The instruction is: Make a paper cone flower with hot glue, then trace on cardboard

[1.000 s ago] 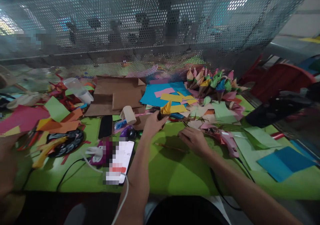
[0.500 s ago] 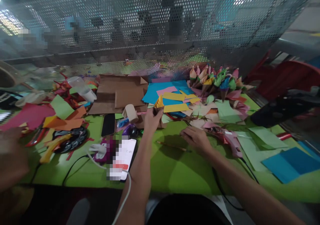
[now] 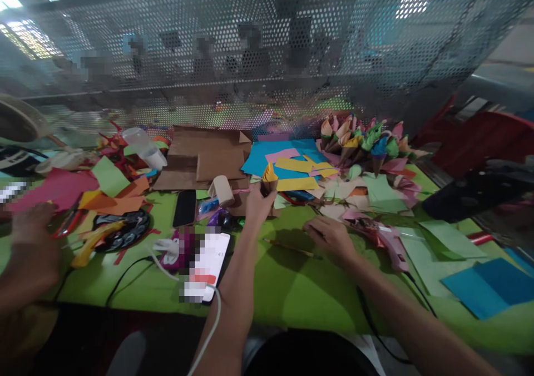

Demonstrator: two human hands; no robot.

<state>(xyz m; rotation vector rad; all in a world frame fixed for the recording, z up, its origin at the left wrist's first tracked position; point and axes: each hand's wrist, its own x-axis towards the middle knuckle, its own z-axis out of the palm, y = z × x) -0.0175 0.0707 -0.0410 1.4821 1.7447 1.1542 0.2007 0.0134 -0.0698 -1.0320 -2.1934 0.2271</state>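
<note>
My left hand (image 3: 259, 202) is closed round the brown cone of a paper ice cream cone (image 3: 270, 173) with a yellow swirled top, held upright above the table. Lower and to the right, my right hand (image 3: 329, 233) rests close to the green tabletop with its fingers curled in; whatever may be inside them is hidden. A thin pencil-like stick (image 3: 287, 247) lies on the table between my two forearms, its end near my right hand. Just right of that hand lies a pink glue gun (image 3: 392, 245) with a black cord.
Finished paper cones (image 3: 354, 139) stand bunched at the back right. Blue sheets (image 3: 258, 159), yellow strips and brown cardboard (image 3: 219, 167) lie along the mesh panel. A lit phone (image 3: 211, 267) with a white cable and a yellow glue gun (image 3: 94, 245) are leftward. Another person's hand (image 3: 31, 242) is far left.
The view has shifted slightly, so things sit a little lower and to the right. My hands keep nearly the same pose. The other person's hand at far left shows more clearly.
</note>
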